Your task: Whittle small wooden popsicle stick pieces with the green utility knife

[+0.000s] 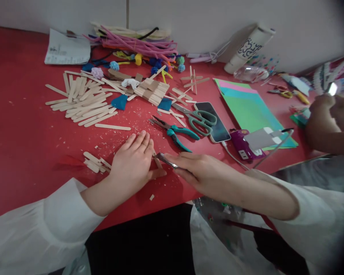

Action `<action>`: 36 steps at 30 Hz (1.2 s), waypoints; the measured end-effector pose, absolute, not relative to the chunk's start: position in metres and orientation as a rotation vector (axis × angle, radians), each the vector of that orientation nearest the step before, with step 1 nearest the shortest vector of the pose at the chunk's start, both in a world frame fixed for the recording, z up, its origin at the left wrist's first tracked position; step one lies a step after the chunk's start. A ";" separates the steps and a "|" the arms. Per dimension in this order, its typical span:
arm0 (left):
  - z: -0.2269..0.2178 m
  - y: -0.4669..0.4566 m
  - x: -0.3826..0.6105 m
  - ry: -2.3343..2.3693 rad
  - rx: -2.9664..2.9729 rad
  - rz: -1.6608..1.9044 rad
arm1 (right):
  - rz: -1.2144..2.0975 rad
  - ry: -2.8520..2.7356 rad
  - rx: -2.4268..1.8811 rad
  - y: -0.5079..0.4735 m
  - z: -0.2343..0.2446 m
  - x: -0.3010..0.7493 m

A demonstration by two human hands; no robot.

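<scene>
My left hand (133, 160) lies flat on the red table (23, 130), fingers together, pressing down a wooden craft stick (158, 163) whose end pokes out by the thumb. My right hand (202, 172) is closed round a small metal blade tool (165, 159), its tip touching that stick right beside my left thumb. A few short cut stick pieces (96, 162) lie just left of my left hand. Wood shavings are scattered around both hands.
Teal-handled pliers (176, 131), green scissors (199, 119) and a phone (213, 121) lie just beyond my hands. A heap of craft sticks (84, 101), pipe cleaners (143, 45) and coloured paper (248, 109) sit farther back. Another person's hands (329, 110) work at the right.
</scene>
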State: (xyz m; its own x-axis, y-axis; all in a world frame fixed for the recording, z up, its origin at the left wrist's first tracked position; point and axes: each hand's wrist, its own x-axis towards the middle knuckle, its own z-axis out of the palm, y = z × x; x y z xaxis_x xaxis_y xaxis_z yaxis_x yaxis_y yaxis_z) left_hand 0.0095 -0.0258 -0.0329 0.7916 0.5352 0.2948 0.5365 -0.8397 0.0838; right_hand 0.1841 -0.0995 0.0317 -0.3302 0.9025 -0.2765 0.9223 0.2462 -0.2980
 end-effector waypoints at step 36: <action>-0.026 -0.027 0.011 -1.016 -2.993 -0.258 | -1.419 2.351 1.977 -0.108 0.037 0.204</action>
State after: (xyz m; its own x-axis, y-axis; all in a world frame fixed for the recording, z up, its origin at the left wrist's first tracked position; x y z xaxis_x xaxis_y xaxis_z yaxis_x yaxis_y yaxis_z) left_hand 0.0109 -0.0272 -0.0255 0.7815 0.6071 0.1438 0.6022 -0.7943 0.0806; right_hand 0.2036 -0.1079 0.0367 -0.2979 0.9008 -0.3160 0.6996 -0.0192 -0.7143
